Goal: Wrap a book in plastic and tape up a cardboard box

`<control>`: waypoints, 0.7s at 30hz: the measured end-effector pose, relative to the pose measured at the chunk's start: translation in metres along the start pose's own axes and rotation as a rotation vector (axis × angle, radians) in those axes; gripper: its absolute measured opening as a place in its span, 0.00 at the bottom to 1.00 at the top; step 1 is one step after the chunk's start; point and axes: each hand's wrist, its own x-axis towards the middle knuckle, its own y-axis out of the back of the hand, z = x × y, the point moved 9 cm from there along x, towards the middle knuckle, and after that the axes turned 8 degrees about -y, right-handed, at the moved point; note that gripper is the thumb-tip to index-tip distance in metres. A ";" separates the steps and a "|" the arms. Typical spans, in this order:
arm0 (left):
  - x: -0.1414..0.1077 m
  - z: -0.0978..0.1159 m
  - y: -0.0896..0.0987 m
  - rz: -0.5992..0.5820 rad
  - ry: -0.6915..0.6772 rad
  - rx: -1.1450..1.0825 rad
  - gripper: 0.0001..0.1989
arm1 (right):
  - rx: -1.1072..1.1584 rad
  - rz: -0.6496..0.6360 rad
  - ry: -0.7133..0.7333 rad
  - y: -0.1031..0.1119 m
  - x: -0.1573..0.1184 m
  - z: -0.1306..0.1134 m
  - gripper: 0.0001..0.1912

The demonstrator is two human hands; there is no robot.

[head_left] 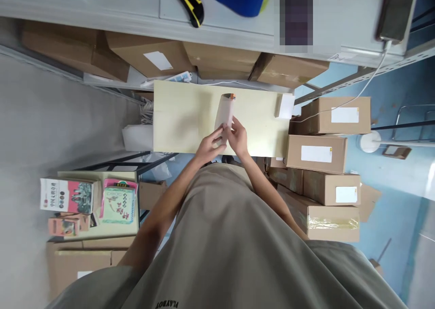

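Observation:
Over the pale yellow table [176, 118] I hold a narrow, pale pinkish-white packet [224, 112] with a dark upper end and an orange corner. Its exact kind is not clear. My left hand [209, 146] grips its lower left side, fingers bent around the near end. My right hand [238, 138] pinches the lower right edge, with the thumb and fingertips close to the left fingers. Part of the packet's near end is hidden by the fingers. A small white box [285, 106] lies at the table's right end.
Cardboard boxes [220, 57] line the shelf behind the table. More cartons [317, 154] are stacked at right. Above are a yellow-black utility knife [188, 3] and a phone [397, 12] on a white cable. Books [68, 195] lie on a side table at lower left.

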 end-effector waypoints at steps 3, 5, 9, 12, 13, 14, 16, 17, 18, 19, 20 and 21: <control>0.008 -0.017 0.075 0.061 -0.056 -0.017 0.34 | 0.134 -0.063 0.007 -0.020 0.011 0.003 0.29; 0.012 -0.039 0.144 0.282 0.003 0.006 0.34 | 0.268 -0.145 -0.040 -0.044 0.016 0.005 0.30; 0.012 -0.086 0.226 0.353 0.233 -0.211 0.27 | 0.382 -0.309 -0.153 -0.109 0.023 0.002 0.29; 0.018 -0.092 0.266 0.331 0.197 -0.303 0.22 | 0.353 -0.336 -0.140 -0.155 0.043 -0.003 0.29; 0.022 -0.092 0.281 0.360 0.174 -0.297 0.21 | 0.339 -0.327 -0.134 -0.169 0.054 -0.002 0.29; 0.028 -0.092 0.295 0.391 0.158 -0.280 0.19 | 0.324 -0.311 -0.135 -0.181 0.066 -0.001 0.29; 0.047 -0.095 0.320 0.447 0.146 -0.216 0.16 | 0.290 -0.254 -0.184 -0.203 0.093 0.006 0.26; 0.058 -0.097 0.331 0.475 0.146 -0.165 0.14 | 0.265 -0.212 -0.232 -0.212 0.106 0.011 0.23; 0.071 -0.099 0.341 0.501 0.151 -0.104 0.13 | 0.235 -0.170 -0.284 -0.218 0.119 0.016 0.19; 0.084 -0.102 0.348 0.516 0.159 -0.046 0.11 | 0.203 -0.133 -0.334 -0.224 0.131 0.021 0.16; 0.096 -0.105 0.353 0.522 0.166 -0.001 0.10 | 0.171 -0.105 -0.376 -0.229 0.141 0.024 0.12; 0.108 -0.108 0.356 0.516 0.172 0.027 0.09 | 0.143 -0.085 -0.403 -0.232 0.150 0.026 0.08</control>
